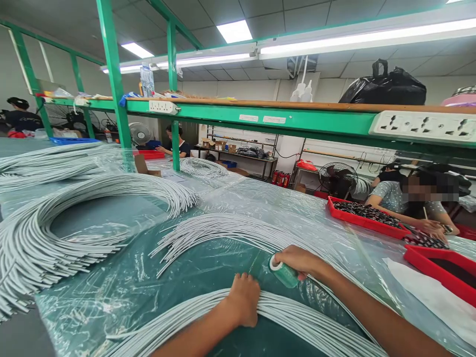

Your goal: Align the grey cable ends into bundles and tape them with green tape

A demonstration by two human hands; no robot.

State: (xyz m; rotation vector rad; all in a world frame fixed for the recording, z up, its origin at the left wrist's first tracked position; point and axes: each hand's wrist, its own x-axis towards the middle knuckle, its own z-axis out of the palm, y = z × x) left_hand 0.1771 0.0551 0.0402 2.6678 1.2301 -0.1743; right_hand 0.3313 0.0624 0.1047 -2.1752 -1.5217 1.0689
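Observation:
My left hand is wrapped round a bundle of white cables that curves across the near part of the table. In my right hand is a roll of clear wrap, held tilted just above and right of the left hand. A thin strip of wrap seems to run from the roll toward the left hand. Behind both hands lies another curved bundle of white cables, its cut ends fanned out at the left.
A large coil of white cables lies at the left on the plastic-covered table. Red trays stand at the right, near a seated person. A green shelf frame with sockets crosses above the table.

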